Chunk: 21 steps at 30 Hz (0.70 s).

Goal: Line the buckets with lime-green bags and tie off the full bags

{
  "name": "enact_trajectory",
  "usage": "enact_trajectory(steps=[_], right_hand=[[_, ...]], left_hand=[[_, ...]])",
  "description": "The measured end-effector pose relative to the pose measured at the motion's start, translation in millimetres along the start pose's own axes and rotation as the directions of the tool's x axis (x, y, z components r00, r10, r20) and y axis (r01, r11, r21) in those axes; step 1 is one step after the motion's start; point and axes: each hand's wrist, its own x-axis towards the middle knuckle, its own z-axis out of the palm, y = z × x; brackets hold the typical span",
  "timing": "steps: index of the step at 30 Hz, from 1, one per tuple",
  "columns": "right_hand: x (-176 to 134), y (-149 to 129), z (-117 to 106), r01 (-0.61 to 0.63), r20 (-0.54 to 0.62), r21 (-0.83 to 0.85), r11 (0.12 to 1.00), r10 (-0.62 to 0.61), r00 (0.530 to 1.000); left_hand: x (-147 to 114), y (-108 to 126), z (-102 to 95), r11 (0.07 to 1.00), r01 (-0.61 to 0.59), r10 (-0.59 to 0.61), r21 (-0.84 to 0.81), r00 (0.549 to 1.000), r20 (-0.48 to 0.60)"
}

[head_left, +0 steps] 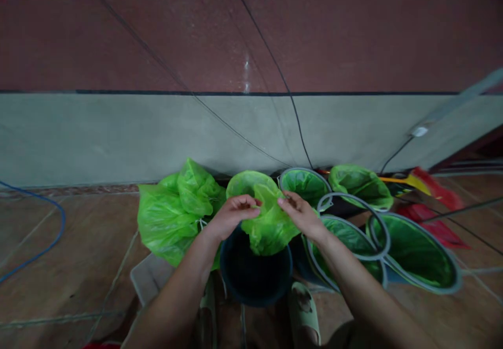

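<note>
A thin bright-green plastic bag hangs between my two hands, over a dark round bin that has no liner along its near rim. My left hand is closed, pinching the bag's edge on the left. On the other side my right hand pinches the bag between thumb and fingers. Just behind the bag is another green-lined opening. To the left of my left hand slumps a full-looking green bag, with a white tie showing at its side.
Several bins with green liners crowd the right side, and a loose grey ring lies across them. Red dustpan-like pieces are farther right. A wall with cables stands behind. A blue hose curves over the tiles at left.
</note>
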Motion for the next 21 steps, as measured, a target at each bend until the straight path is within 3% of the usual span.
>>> enact_trajectory(steps=[3,5,8,10,12,14,17,21], right_hand=[[1,-5,4,-0.080,0.053,0.100,0.992,0.075,0.996],[1,-7,-1,-0.107,0.055,0.197,0.975,0.098,0.994],[-1,-9,-13,-0.084,-0.038,0.315,0.945,0.101,0.994],[-2,-11,-21,-0.070,-0.061,0.387,0.919,0.102,0.993],[-3,-12,-26,-0.064,-0.051,0.449,0.891,0.097,0.994],[-4,-13,-29,-0.043,-0.041,0.488,0.872,0.073,0.997],[-6,-15,-32,-0.003,-0.061,0.523,0.852,0.041,0.997],[-8,-19,-35,0.035,-0.083,0.581,0.813,0.017,0.996]], left_hand=[[0,-3,4.1,0.993,0.043,-0.054,0.107,0.993,0.105],[2,-6,2.5,0.982,0.056,-0.070,0.181,0.995,0.074],[7,-14,-4.5,0.961,0.132,-0.083,0.243,0.976,-0.199],[11,-22,-9.2,0.935,0.222,-0.087,0.278,0.900,-0.428],[13,-31,-11.1,0.900,0.320,-0.103,0.296,0.816,-0.569],[13,-37,-9.3,0.877,0.407,-0.196,0.257,0.789,-0.583],[10,-46,-3.4,0.840,0.528,-0.413,0.123,0.771,-0.485],[7,-63,0.3,0.754,0.653,-0.546,0.071,0.683,-0.484]])
